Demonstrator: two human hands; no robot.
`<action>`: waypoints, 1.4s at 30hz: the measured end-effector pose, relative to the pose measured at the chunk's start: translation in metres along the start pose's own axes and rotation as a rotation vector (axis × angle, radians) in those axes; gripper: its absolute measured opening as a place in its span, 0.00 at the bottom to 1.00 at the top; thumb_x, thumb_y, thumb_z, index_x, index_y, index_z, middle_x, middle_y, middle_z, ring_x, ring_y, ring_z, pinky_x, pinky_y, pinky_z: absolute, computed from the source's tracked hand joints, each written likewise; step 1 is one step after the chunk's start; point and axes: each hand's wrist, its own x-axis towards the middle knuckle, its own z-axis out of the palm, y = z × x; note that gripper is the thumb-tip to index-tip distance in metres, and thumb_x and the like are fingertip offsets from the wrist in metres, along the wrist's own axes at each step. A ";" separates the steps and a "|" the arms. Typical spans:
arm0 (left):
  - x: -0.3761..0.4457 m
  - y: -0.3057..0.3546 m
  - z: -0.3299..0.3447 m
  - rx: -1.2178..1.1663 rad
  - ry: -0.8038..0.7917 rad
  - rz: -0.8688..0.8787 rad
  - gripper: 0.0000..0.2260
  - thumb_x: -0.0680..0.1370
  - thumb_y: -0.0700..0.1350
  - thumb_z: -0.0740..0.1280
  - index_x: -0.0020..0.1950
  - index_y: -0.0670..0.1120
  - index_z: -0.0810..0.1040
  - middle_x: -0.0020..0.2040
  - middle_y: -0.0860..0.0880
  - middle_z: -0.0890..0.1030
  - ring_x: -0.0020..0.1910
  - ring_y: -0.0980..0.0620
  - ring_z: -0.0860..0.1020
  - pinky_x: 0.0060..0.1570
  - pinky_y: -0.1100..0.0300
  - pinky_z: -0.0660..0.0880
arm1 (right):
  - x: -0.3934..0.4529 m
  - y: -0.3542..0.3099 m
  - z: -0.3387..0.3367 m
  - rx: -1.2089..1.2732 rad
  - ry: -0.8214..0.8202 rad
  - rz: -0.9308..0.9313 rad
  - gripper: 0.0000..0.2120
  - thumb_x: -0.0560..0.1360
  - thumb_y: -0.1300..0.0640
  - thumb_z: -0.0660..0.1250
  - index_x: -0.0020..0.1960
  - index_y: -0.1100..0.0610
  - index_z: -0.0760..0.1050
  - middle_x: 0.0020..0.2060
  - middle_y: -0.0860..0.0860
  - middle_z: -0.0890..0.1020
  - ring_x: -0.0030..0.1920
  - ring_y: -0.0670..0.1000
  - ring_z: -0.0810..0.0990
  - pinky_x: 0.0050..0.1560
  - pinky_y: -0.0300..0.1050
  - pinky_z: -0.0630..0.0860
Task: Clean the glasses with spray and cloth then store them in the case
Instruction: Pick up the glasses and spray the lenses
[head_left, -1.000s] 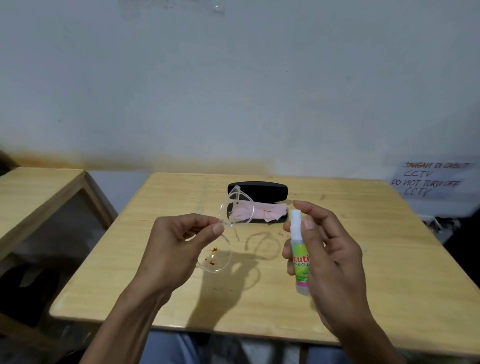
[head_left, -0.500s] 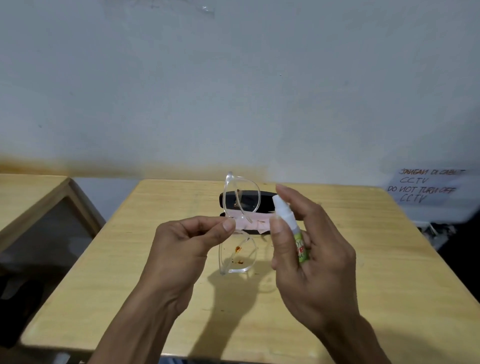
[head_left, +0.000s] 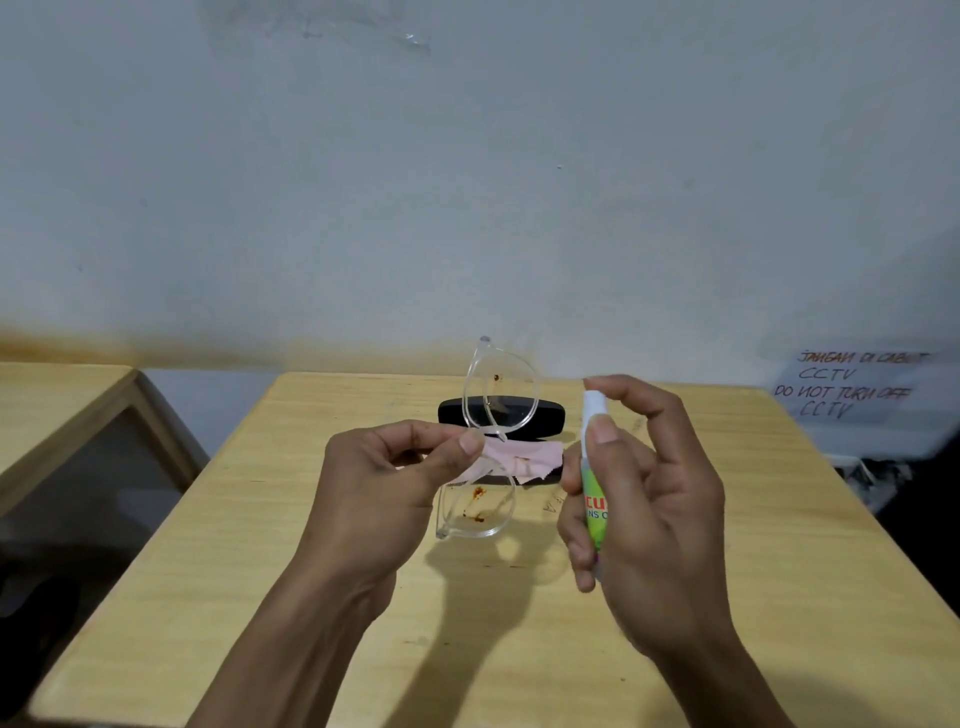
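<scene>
My left hand (head_left: 384, 478) pinches the clear-framed glasses (head_left: 493, 415) at the bridge and holds them on end above the table. The lower lens (head_left: 478, 506) carries brown stains. My right hand (head_left: 644, 499) grips a small spray bottle (head_left: 595, 478) with a white top and green label. The forefinger rests on the nozzle, which faces the glasses. A black case (head_left: 545, 410) lies behind the glasses on the table. A pink cloth (head_left: 530, 457) lies in front of the case, partly hidden by my left thumb.
The hands work over a light wooden table (head_left: 779, 571) that stands against a grey wall. A second wooden table (head_left: 62, 410) stands to the left across a gap. A handwritten paper sign (head_left: 857, 384) hangs on the wall at right.
Both hands rose a little. The spray bottle moved right, away from the glasses, and now stands more upright. The glasses stay pinched in my left hand.
</scene>
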 end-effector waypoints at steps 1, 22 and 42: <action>-0.001 0.001 0.001 -0.002 0.004 0.004 0.04 0.67 0.44 0.77 0.37 0.44 0.87 0.39 0.44 0.87 0.41 0.54 0.81 0.44 0.64 0.73 | 0.002 0.002 0.000 -0.194 0.037 -0.155 0.08 0.82 0.54 0.63 0.58 0.43 0.76 0.32 0.53 0.75 0.21 0.51 0.68 0.23 0.42 0.69; -0.003 0.007 0.001 -0.055 0.026 0.009 0.06 0.69 0.41 0.76 0.32 0.46 0.85 0.36 0.48 0.86 0.39 0.56 0.82 0.45 0.64 0.73 | 0.012 -0.001 0.003 -0.754 0.138 -0.665 0.12 0.79 0.60 0.65 0.60 0.60 0.79 0.45 0.51 0.84 0.39 0.44 0.76 0.42 0.26 0.69; 0.000 0.024 0.004 -0.146 0.139 -0.056 0.06 0.70 0.42 0.76 0.35 0.43 0.82 0.34 0.51 0.84 0.33 0.65 0.81 0.42 0.66 0.69 | -0.019 0.026 0.017 -0.740 0.046 -0.712 0.11 0.77 0.62 0.65 0.56 0.61 0.82 0.43 0.52 0.85 0.38 0.47 0.79 0.35 0.38 0.74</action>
